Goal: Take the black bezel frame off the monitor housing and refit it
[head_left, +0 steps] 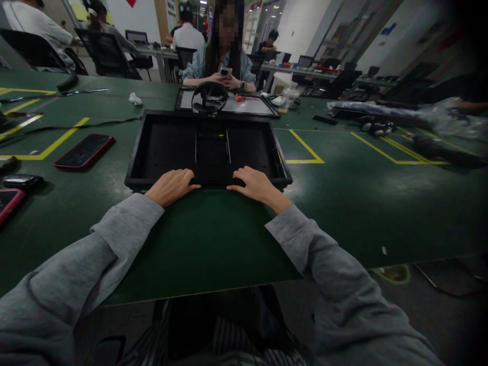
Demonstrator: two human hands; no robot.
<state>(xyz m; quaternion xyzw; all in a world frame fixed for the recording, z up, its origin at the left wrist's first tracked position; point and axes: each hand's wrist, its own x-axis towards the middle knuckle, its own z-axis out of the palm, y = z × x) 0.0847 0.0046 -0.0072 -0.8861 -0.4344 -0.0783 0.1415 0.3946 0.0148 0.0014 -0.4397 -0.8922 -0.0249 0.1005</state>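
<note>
"Starting from the left, what lies about you?"

"Take the black tray (211, 150) as the centre of the dial, with me at six. At nine o'clock a red-edged phone (84, 151) lies on the green surface (209, 239), well apart from the tray. A crumpled white tissue (135, 98) sits at ten."

"And your grip?"

"My left hand (173, 186) is at seven — clamped on the tray's near rim, fingers over the top and thumb along the front."

"Where is the tray itself?"

"Right in front of me, lying wide, its hollow side facing up. Two thin rails (229, 146) run front to back in its middle. Whether the near edge rests flush, I cannot tell. Just beyond, at twelve, stands a round black ring (209, 96), near a dark-framed panel (183, 99); behind that sits a person (188, 70), holding a small device (225, 72)."

"Farther right?"

"My right hand (255, 185), at five, grips the same rim — well apart from the left, thumbs pointing at each other. At two stands a clear cup (290, 98); near three, a dark cluster of parts (376, 126)."
</note>
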